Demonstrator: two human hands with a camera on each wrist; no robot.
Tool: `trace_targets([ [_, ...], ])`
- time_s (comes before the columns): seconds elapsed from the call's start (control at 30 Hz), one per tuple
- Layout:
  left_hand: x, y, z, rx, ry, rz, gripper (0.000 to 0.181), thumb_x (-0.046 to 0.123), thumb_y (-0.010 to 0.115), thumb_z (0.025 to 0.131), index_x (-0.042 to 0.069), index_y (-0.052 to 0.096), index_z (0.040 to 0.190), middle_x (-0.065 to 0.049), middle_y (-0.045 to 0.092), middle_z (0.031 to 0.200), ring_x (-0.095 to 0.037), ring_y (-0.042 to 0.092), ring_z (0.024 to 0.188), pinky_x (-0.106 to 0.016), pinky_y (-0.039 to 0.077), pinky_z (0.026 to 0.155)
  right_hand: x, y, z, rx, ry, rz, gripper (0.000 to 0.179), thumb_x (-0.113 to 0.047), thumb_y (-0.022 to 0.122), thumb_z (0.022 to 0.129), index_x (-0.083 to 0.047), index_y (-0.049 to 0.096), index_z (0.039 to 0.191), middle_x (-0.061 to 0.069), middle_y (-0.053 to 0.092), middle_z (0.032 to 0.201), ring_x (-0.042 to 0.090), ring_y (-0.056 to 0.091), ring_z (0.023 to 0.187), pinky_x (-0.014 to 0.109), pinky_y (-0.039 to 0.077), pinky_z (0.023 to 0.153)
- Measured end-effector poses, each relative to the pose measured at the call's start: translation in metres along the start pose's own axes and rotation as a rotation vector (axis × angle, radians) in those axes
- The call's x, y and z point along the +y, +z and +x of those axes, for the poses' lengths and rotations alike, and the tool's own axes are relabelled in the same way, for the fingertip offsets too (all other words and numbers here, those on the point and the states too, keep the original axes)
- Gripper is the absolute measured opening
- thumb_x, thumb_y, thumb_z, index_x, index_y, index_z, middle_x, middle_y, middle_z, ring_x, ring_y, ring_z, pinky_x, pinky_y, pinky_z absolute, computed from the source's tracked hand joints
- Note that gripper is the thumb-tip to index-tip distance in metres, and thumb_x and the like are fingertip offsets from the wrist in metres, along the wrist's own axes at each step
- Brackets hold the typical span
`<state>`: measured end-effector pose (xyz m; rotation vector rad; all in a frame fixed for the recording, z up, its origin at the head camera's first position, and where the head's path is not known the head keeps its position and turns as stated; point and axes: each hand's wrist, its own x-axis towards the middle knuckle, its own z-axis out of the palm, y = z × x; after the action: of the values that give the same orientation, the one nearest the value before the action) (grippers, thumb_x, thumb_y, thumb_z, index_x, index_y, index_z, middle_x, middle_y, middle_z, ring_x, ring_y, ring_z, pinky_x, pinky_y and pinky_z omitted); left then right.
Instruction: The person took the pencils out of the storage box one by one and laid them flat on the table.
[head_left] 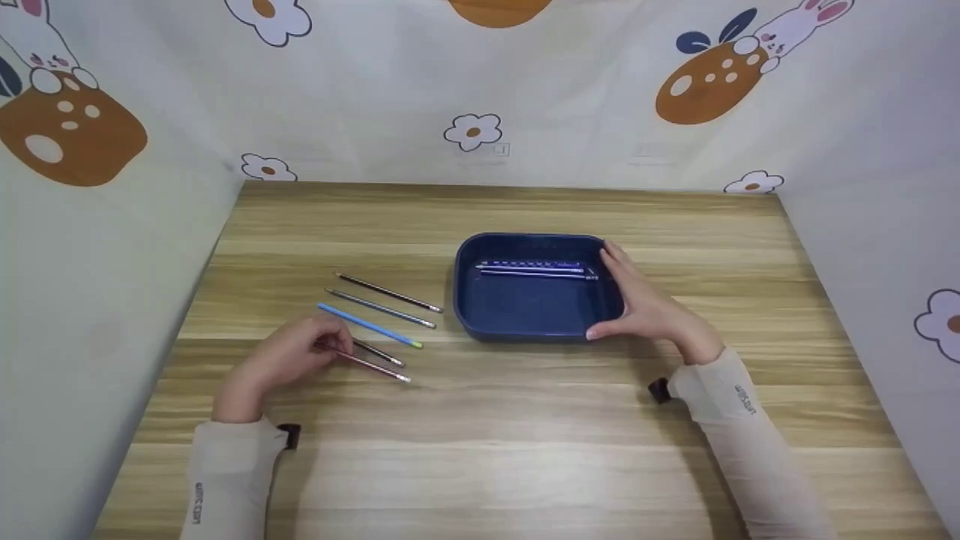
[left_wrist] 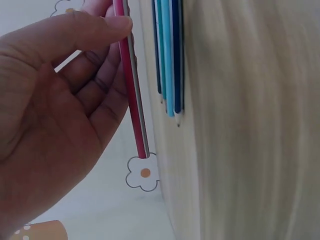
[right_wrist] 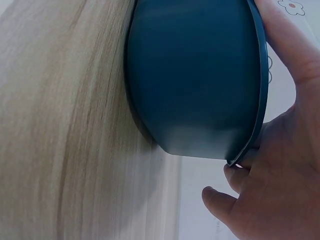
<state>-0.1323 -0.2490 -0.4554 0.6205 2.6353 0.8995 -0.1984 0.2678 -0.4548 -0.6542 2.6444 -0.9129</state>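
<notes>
My left hand (head_left: 296, 352) pinches a red striped pencil (head_left: 379, 367) between thumb and fingers, its eraser end pointing right. In the left wrist view the same pencil (left_wrist: 134, 100) runs past the thumb. Close by lie a dark pencil (head_left: 382, 352), partly behind the hand, a bright blue pencil (head_left: 371, 325), a grey-blue pencil (head_left: 381, 307) and a black pencil (head_left: 390, 292). My right hand (head_left: 649, 307) grips the right end of a dark blue plastic box (head_left: 540, 335), thumb at the near corner and fingers over the far one. Inside lie blue pencils (head_left: 532, 271).
The box stands on a wood-grain table (head_left: 480, 450), right of the pencil row. A pale cloth (head_left: 375, 97) with flowers and rabbits hangs behind the table and along both sides.
</notes>
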Motion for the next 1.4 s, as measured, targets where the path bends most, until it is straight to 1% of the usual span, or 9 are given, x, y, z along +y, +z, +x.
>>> trace_targets([
  [0.17, -0.006, 0.001, -0.003, -0.002, -0.031, 0.042, 0.023, -0.009, 0.064, 0.084, 0.013, 0.069, 0.085, -0.001, 0.068, 0.09, -0.015, 0.061, 0.088, -0.033, 0.054, 0.08, 0.0, 0.001, 0.0, 0.0, -0.004, 0.006, 0.131, -0.042, 0.09, 0.067, 0.003, 0.008, 0.157, 0.018, -0.005, 0.168, 0.037, -0.005, 0.155, 0.059, 0.007, 0.124],
  [0.5, -0.007, 0.003, 0.004, -0.015, -0.024, 0.078, 0.022, -0.011, 0.062, 0.084, 0.01, 0.068, 0.083, -0.004, 0.067, 0.086, -0.019, 0.061, 0.088, -0.042, 0.054, 0.083, 0.001, 0.001, 0.0, 0.001, -0.003, 0.015, 0.131, -0.041, 0.091, 0.067, 0.002, 0.007, 0.158, 0.017, -0.007, 0.168, 0.036, -0.005, 0.155, 0.058, 0.009, 0.124],
  [0.73, -0.014, 0.008, 0.004, 0.004, -0.013, 0.083, 0.024, -0.014, 0.063, 0.08, 0.01, 0.068, 0.082, -0.003, 0.066, 0.085, -0.018, 0.061, 0.085, -0.038, 0.054, 0.08, 0.0, 0.0, 0.0, -0.004, 0.012, 0.016, 0.133, -0.042, 0.091, 0.065, 0.001, 0.006, 0.158, 0.015, -0.008, 0.168, 0.034, -0.005, 0.156, 0.057, 0.009, 0.124],
  [0.83, -0.016, 0.01, 0.003, 0.016, 0.002, 0.082, 0.026, -0.015, 0.063, 0.079, 0.01, 0.067, 0.081, -0.002, 0.066, 0.085, -0.018, 0.061, 0.084, -0.037, 0.054, 0.079, 0.0, 0.0, 0.0, 0.001, -0.004, 0.018, 0.132, -0.041, 0.091, 0.066, 0.003, 0.006, 0.158, 0.016, -0.007, 0.168, 0.036, -0.005, 0.155, 0.058, 0.009, 0.124],
  [0.93, -0.016, 0.01, 0.002, 0.029, 0.003, 0.08, 0.027, -0.016, 0.062, 0.079, 0.011, 0.067, 0.081, -0.001, 0.065, 0.087, -0.017, 0.061, 0.086, -0.037, 0.053, 0.08, 0.0, 0.0, 0.0, 0.01, -0.017, 0.017, 0.131, -0.04, 0.091, 0.066, 0.004, 0.008, 0.157, 0.018, -0.005, 0.168, 0.036, -0.004, 0.155, 0.059, 0.01, 0.124],
  [1.0, -0.015, 0.009, 0.001, 0.031, -0.006, 0.067, 0.027, -0.015, 0.061, 0.079, 0.011, 0.067, 0.083, -0.001, 0.066, 0.089, -0.017, 0.061, 0.088, -0.037, 0.053, 0.082, 0.0, 0.0, 0.0, 0.011, -0.019, 0.018, 0.131, -0.04, 0.091, 0.066, 0.004, 0.008, 0.157, 0.018, -0.005, 0.168, 0.036, -0.004, 0.155, 0.059, 0.01, 0.124],
  [1.07, -0.012, 0.007, 0.001, 0.028, -0.013, 0.031, 0.025, -0.014, 0.061, 0.08, 0.01, 0.067, 0.085, -0.002, 0.067, 0.091, -0.018, 0.061, 0.09, -0.038, 0.053, 0.083, 0.0, 0.0, 0.0, 0.011, -0.018, 0.016, 0.131, -0.04, 0.091, 0.066, 0.004, 0.008, 0.157, 0.019, -0.005, 0.168, 0.037, -0.004, 0.155, 0.059, 0.01, 0.124],
  [1.3, -0.004, 0.003, 0.003, -0.004, -0.047, -0.162, 0.017, -0.008, 0.059, 0.088, 0.004, 0.066, 0.096, -0.008, 0.068, 0.099, -0.025, 0.063, 0.103, -0.047, 0.052, 0.094, 0.001, 0.0, 0.0, 0.014, -0.018, 0.018, 0.13, -0.038, 0.092, 0.066, 0.004, 0.009, 0.157, 0.019, -0.004, 0.168, 0.037, -0.004, 0.155, 0.059, 0.009, 0.124],
  [1.4, -0.001, 0.003, 0.006, -0.011, -0.034, -0.221, 0.014, -0.006, 0.06, 0.09, 0.003, 0.065, 0.099, -0.01, 0.067, 0.102, -0.027, 0.063, 0.106, -0.048, 0.051, 0.097, 0.001, 0.0, 0.0, 0.011, -0.015, 0.016, 0.13, -0.039, 0.092, 0.066, 0.005, 0.009, 0.157, 0.019, -0.004, 0.168, 0.037, -0.004, 0.155, 0.058, 0.009, 0.124],
])
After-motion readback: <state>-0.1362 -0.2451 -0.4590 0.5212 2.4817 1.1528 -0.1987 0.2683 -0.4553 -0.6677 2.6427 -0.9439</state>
